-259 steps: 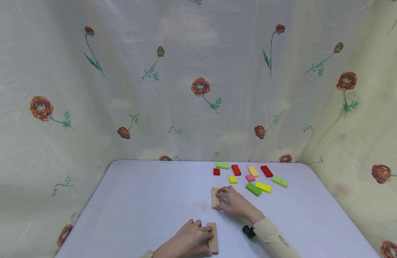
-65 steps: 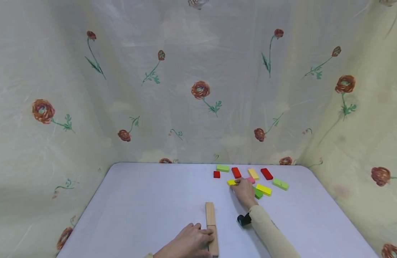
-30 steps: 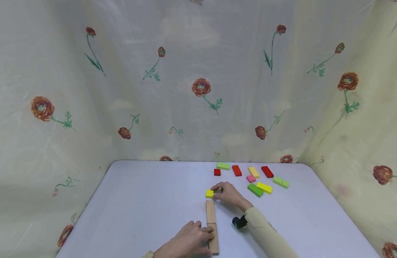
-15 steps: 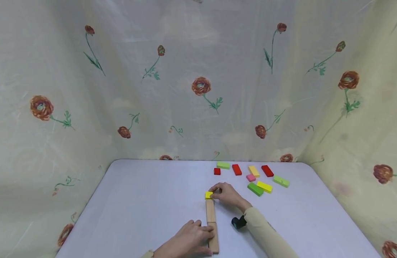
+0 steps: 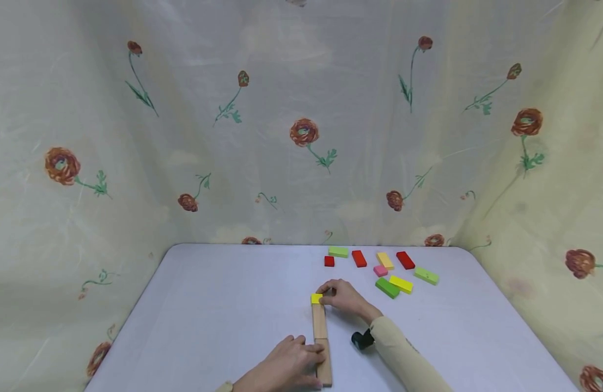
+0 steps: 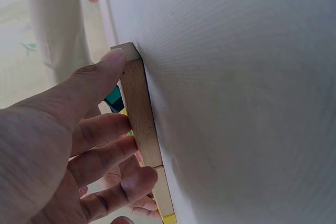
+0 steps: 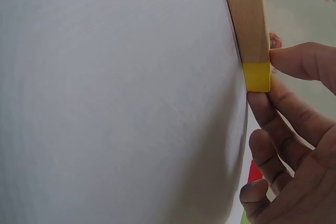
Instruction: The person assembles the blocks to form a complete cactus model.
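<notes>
Two plain wooden blocks lie end to end on the white table. My left hand (image 5: 284, 365) grips the near wooden block (image 5: 325, 373); in the left wrist view the thumb presses its near end (image 6: 126, 52) and fingertips touch its side. The far wooden block (image 5: 319, 322) has no hand around it. At its far end, a small yellow block (image 5: 316, 299) continues the row. My right hand (image 5: 345, 298) pinches that yellow block. The right wrist view shows the yellow block (image 7: 257, 78) flush against the wood, a finger at its end and the thumb beside the joint.
Several coloured blocks lie at the back right, among them a green block (image 5: 387, 287), a long yellow block (image 5: 401, 284), a pink block (image 5: 380, 270) and a small red block (image 5: 329, 261). A flowered curtain (image 5: 301, 185) surrounds the table (image 5: 208, 310).
The far wooden block was brought against the near one. My right hand then took the small yellow block and moved it left and nearer, onto the row's far end. The left hand stayed put.
</notes>
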Tool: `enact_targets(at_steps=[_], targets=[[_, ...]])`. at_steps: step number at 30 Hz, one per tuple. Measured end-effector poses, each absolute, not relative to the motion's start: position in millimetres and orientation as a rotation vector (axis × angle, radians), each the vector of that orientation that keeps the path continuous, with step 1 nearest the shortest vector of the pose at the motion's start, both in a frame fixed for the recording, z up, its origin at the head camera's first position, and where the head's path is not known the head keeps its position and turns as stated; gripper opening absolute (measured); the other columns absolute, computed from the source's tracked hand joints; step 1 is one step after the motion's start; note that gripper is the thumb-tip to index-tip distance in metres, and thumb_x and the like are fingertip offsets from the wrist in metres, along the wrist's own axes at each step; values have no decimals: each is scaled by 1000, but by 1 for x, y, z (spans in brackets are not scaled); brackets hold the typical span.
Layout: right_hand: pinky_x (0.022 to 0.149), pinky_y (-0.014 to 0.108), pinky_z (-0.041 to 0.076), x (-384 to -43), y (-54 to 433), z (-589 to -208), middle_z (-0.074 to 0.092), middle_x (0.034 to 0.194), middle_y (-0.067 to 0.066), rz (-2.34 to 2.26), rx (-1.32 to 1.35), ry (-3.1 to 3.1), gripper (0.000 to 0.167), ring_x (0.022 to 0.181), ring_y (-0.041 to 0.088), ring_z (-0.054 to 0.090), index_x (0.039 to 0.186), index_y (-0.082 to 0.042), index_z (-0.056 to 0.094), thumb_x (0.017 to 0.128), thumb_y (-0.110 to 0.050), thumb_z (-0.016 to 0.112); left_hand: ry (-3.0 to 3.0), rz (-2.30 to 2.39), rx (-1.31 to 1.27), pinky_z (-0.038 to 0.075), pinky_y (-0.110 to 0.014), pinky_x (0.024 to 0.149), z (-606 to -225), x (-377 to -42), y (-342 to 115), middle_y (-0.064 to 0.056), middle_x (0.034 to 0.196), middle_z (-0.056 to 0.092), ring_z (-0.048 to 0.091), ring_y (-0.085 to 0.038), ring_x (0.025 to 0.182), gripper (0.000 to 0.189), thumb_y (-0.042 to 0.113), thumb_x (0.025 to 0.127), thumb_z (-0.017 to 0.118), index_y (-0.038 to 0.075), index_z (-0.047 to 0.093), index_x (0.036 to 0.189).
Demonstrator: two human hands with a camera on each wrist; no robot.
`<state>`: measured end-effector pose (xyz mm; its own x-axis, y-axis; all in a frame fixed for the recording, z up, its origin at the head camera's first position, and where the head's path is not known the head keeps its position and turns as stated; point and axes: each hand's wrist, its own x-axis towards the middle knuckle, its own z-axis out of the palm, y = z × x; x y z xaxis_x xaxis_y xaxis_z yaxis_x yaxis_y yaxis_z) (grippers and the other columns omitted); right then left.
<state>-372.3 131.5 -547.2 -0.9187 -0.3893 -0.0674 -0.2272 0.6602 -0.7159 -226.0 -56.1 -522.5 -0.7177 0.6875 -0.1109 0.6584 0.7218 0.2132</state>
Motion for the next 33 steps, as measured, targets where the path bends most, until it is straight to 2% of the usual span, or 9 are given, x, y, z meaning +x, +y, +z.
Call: enact_targets(at_steps=[9,15,24,33], targets=[[73,29,43,-371,134,-547,60,100,-6,-1171,-447,2705,24,85,17,50,104,-23,64,86,-37,61,2760,206,1079,39,-23,65,-522,-226,-55,18,118,58,46,-2,75,51,59,74,61,32,62,117],[71,28,43,-370,150,-540,60,97,-7,-1286,-336,2773,30,86,16,49,107,-24,63,83,-43,63,2770,218,1100,40,-23,65,-524,-225,-55,18,118,58,46,-2,76,51,59,73,61,31,62,116],[74,28,43,-370,197,-526,59,106,0,-1366,-187,2890,43,96,20,47,115,-14,60,81,-39,68,2797,208,1169,39,-22,63,-524,-224,-59,17,121,56,48,-2,78,51,59,74,60,31,62,116],[79,34,45,-364,256,-534,55,113,11,-1325,-41,2904,46,100,26,46,120,-9,53,82,-32,68,2797,239,1172,40,-23,64,-524,-224,-59,17,121,56,48,-2,79,51,59,73,61,31,63,115]])
